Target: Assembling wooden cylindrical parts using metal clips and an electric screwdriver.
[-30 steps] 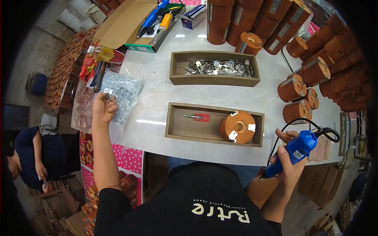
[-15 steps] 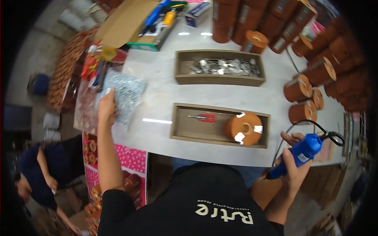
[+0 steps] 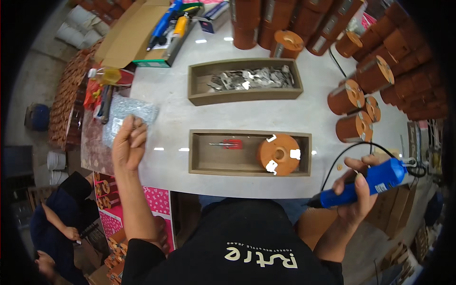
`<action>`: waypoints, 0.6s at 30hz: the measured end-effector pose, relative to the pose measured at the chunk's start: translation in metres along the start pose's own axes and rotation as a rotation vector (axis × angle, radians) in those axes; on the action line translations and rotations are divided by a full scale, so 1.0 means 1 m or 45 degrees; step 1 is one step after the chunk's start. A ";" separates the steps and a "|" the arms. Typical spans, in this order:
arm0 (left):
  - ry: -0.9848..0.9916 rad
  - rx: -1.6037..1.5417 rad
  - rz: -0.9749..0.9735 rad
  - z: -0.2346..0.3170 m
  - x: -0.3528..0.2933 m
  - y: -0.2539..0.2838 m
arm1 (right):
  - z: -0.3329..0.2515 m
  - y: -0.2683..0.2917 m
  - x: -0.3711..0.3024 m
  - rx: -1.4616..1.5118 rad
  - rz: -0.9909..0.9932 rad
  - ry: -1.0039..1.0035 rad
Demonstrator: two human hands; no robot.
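Observation:
My right hand (image 3: 357,194) is wrapped round a corded blue electric screwdriver (image 3: 390,174), its black tip pointing left at the table's front edge. Over a clear plastic bag (image 3: 145,110) at the left is my left hand (image 3: 128,147), fingers curled and thumb pressed to them; whatever they pinch is too small to make out. Between my hands lies a shallow brown tray (image 3: 204,167). Inside it are a round orange-brown part (image 3: 290,141) with a centre hole and white glints, and a small red-handled screwdriver (image 3: 232,144).
Behind is a second brown tray (image 3: 245,98) of thin metal pieces (image 3: 256,78). Stacked orange-brown cylinders (image 3: 349,97) line the back and right. An open cardboard box (image 3: 124,40) with tools stands back left. A black cord (image 3: 338,159) loops at right. Another person (image 3: 57,228) sits lower left.
My left hand has drawn back toward me, fingers now curled together above the bag. My right hand has turned the electric screwdriver flatter. The whole view has shifted a little.

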State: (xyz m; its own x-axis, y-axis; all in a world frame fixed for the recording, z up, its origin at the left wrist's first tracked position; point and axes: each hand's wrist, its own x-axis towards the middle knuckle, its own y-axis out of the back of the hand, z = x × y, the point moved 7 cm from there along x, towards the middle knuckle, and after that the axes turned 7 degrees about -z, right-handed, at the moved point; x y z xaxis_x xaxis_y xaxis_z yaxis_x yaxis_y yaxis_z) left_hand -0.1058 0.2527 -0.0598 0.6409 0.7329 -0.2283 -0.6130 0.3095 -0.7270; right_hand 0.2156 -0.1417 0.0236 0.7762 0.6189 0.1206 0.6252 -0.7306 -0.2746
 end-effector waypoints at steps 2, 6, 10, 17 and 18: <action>0.016 -0.101 0.008 -0.008 0.000 -0.001 | -0.001 0.004 -0.004 0.091 0.015 0.025; 0.028 -0.133 -0.284 -0.026 0.004 -0.039 | -0.010 0.010 -0.006 0.161 -0.035 0.074; 0.210 -0.094 -0.433 -0.060 -0.011 -0.085 | -0.013 0.000 -0.004 0.200 -0.016 0.088; 0.641 -0.188 -0.693 -0.151 -0.047 -0.151 | -0.042 -0.020 0.003 0.430 -0.252 0.319; 0.676 -0.189 -0.703 -0.158 -0.054 -0.154 | -0.045 -0.026 0.003 0.472 -0.255 0.342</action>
State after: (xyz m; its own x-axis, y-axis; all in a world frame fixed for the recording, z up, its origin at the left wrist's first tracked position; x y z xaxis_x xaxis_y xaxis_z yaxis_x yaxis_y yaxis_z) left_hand 0.0269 0.0697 -0.0385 0.9935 0.0965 -0.0607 -0.0968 0.4333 -0.8960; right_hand 0.2051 -0.1336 0.0739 0.6680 0.6049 0.4334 0.7308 -0.4233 -0.5355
